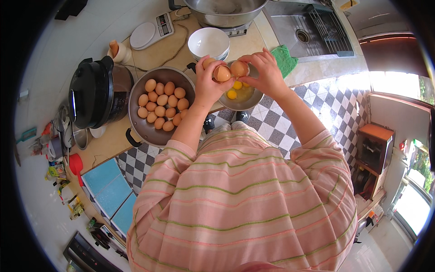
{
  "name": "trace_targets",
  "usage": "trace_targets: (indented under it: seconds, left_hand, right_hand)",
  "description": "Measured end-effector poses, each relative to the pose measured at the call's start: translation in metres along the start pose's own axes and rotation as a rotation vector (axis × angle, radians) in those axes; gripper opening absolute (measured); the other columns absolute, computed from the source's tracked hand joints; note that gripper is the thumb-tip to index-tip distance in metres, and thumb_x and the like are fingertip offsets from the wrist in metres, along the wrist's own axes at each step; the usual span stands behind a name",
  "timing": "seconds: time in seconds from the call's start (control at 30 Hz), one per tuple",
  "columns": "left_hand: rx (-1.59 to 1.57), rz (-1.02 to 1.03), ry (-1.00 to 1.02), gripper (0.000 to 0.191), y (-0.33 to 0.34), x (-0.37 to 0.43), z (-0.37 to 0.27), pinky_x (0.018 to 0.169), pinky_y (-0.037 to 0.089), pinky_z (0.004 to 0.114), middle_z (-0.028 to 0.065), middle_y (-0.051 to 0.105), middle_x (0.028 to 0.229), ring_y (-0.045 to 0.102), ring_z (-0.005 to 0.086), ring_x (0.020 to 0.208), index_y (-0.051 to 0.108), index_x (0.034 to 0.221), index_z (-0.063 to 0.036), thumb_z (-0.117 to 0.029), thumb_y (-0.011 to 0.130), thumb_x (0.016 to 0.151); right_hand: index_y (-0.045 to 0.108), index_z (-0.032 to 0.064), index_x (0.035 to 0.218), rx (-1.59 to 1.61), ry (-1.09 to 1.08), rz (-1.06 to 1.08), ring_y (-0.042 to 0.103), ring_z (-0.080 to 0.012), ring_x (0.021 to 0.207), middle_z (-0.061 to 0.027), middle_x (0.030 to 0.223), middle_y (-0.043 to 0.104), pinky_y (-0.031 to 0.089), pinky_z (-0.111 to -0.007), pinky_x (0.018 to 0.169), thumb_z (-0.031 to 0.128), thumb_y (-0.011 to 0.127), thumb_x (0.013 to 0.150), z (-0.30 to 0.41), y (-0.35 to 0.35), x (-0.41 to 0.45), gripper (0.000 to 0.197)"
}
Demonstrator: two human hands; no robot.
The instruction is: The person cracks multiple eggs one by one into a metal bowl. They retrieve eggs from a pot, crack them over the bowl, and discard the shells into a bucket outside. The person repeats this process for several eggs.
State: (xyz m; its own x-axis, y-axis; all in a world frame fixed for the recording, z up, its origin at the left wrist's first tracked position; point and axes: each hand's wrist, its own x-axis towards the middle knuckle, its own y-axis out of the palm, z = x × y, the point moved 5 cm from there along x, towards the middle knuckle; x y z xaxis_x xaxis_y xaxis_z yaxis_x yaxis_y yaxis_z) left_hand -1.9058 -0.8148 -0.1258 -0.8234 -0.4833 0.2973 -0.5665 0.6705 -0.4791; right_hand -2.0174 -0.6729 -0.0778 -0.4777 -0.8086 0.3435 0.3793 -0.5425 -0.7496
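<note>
Above a metal bowl [242, 102], my left hand [209, 83] holds an eggshell half [222, 73] between thumb and fingers, with another brown egg [208, 62] tucked behind it. My right hand [265, 73] grips the other eggshell half [239, 69] right beside the first; the two shells are apart at the top. Several yolks [232, 94] lie in clear egg white in the bowl below. To the left, a wide brown pan [142, 127] with black handles holds many whole brown eggs [162, 100]. White bowls [208, 42], stacked, stand just beyond my hands.
A black electric pressure cooker [98, 91] stands left of the pan, a white kitchen scale [148, 35] behind it. A large steel pot [226, 13] sits at the back. On the right are a green cloth [284, 61] and a steel sink [289, 35]. A cable crosses the counter.
</note>
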Motion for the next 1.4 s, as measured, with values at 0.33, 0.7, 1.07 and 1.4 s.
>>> trace_targets:
  seconds: [0.33,0.7,1.07,1.4]
  left_hand:
    - [0.025,0.015,0.086,0.046,-0.006,0.006,-0.012,0.1,0.04,0.041,0.0066,0.055,0.116,0.036,0.0328,0.127,0.06,0.103,-0.0118,-0.02,0.082,0.064]
    - [0.012,0.017,0.072,0.048,-0.011,0.008,-0.017,0.1,0.039,0.042,0.0092,0.053,0.118,0.035,0.0336,0.127,0.059,0.105,-0.0099,-0.017,0.082,0.063]
    - [-0.926,0.155,-0.833,0.04,0.02,-0.021,0.023,0.08,0.053,0.041,0.0081,0.056,0.105,0.059,0.0223,0.096,0.055,0.113,-0.0129,-0.027,0.072,0.08]
    - [-1.693,0.246,-1.025,0.052,0.03,-0.022,-0.001,0.088,0.048,0.059,0.0127,0.051,0.125,0.057,0.0386,0.105,0.048,0.125,-0.0163,-0.054,0.046,0.089]
  right_hand:
    - [0.059,0.0152,0.108,0.042,0.027,0.022,0.059,-0.0252,0.09,-0.0031,0.09,0.063,0.035,-0.047,0.103,0.024,0.079,0.066,0.004,-0.005,0.001,0.047]
    - [0.061,0.0131,0.106,0.175,0.116,0.049,0.06,-0.0233,0.084,-0.0051,0.089,0.064,0.045,-0.036,0.083,0.022,0.08,0.066,0.005,-0.007,0.004,0.045]
    - [0.056,0.0081,0.116,0.471,0.37,0.052,0.059,-0.0176,0.093,-0.0044,0.099,0.063,0.047,-0.03,0.085,0.015,0.081,0.071,-0.002,-0.007,-0.007,0.052]
    - [0.059,0.0139,0.11,-0.034,0.248,0.113,0.061,-0.0263,0.091,-0.0059,0.09,0.065,0.03,-0.052,0.105,0.037,0.076,0.067,0.017,-0.001,-0.004,0.052]
